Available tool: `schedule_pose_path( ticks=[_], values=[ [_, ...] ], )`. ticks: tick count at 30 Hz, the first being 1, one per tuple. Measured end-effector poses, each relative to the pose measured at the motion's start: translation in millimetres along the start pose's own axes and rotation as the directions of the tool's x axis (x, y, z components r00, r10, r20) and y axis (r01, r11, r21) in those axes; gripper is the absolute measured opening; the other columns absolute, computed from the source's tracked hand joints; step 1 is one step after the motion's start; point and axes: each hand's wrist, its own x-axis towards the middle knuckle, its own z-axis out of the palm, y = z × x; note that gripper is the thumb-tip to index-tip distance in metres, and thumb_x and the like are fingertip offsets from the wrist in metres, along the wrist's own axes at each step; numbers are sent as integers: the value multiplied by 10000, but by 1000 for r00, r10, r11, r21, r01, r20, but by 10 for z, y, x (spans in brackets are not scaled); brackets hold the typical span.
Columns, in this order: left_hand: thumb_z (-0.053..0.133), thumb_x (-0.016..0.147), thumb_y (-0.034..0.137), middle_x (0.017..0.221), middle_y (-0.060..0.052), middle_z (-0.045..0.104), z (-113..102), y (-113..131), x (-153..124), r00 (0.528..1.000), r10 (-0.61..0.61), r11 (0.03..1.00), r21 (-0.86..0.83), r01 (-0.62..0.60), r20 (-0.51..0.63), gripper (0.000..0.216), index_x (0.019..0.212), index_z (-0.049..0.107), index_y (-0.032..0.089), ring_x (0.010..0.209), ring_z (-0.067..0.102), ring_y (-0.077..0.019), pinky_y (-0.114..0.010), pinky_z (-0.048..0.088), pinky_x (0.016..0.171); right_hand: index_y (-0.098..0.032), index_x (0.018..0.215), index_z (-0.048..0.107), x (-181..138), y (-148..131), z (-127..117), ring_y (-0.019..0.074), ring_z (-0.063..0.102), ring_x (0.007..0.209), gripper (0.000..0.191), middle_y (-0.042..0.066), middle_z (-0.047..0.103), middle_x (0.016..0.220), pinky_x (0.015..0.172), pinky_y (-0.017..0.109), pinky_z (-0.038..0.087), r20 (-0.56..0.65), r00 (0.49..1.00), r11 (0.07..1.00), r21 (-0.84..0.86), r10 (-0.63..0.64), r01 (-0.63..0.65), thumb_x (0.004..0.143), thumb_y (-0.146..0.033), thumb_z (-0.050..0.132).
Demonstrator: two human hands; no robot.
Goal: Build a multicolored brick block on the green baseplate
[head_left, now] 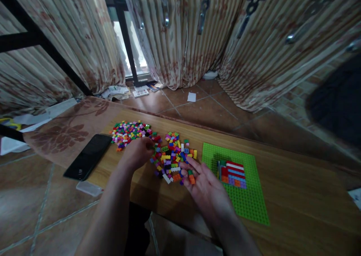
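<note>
Loose toy bricks (166, 157) lie in two adjoining piles on the wooden table (299, 184), between its far and near edges. The left hand (137, 153) is curled at the piles; its grip cannot be determined. The right hand (208, 190) is palm-up, fingers partly open, with green and orange bricks (192, 179) against them; whether these are gripped cannot be determined. A striped brick assembly (235, 172) sits nearer the green baseplate's (254, 207) far edge. A smartphone (88, 156) lies toward the table's left end.
</note>
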Motion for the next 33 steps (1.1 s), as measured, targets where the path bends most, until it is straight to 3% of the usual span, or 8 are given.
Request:
schedule_pose_path(
  ticks=[3,8,12,16,20,22,25,33],
  values=[
    [637,654,176,737,-44,735,27,9,17,1000,-2,1000,30,2,-1,185,796,742,231,689,664,-236,-280,412,593,-240,1176,692,22,8,-17,245,633,1158,448,95,688,1228,937,419,531,23,999,998,54,-25,24,909,-559,525],
    [592,696,191,778,-66,736,-2,43,32,997,-59,996,56,62,-53,241,877,748,224,710,667,-263,-301,415,604,-286,1167,697,82,116,-59,275,576,1243,402,71,667,1287,1042,487,445,-54,983,984,-29,-176,175,819,-487,680],
    [602,727,252,779,-61,726,-27,119,40,983,-93,979,-196,62,-156,250,934,730,194,683,652,-240,-306,438,620,-300,1164,693,129,205,-97,264,529,1295,384,48,639,1335,1112,484,376,-79,940,930,-191,-333,314,809,-441,727],
    [643,693,282,786,-49,703,32,334,-14,993,-28,791,-610,-45,-110,313,972,708,156,609,604,-181,-270,431,549,-301,1255,648,122,233,-100,260,518,1311,422,50,618,1368,1119,465,387,-33,926,889,-296,-376,351,859,-441,684],
    [666,691,290,766,-29,678,185,641,-129,991,130,565,-822,-66,9,294,949,695,152,622,594,-160,-264,456,576,-309,1277,634,113,230,-93,257,496,1341,423,43,581,1415,1121,445,400,15,930,872,-343,-366,349,877,-444,665],
    [679,698,289,818,-38,689,266,765,-176,982,187,486,-872,-59,38,270,932,693,156,693,626,-172,-284,496,650,-314,1276,633,116,217,-95,253,491,1349,414,35,578,1419,1120,436,405,33,926,863,-351,-375,362,884,-447,654],
    [697,695,274,839,-32,690,345,870,-209,970,237,449,-891,-71,43,265,936,703,165,722,635,-172,-284,506,673,-309,1267,641,114,183,-98,253,503,1341,401,32,603,1393,1116,429,412,84,921,855,-347,-380,384,889,-445,644],
    [723,678,181,823,-5,686,375,900,-182,958,275,323,-946,-17,76,310,985,690,168,700,622,-139,-253,490,662,-299,1235,660,113,102,-113,240,545,1304,372,39,644,1350,1143,451,377,72,928,886,-279,-366,371,892,-443,648]
  ],
)
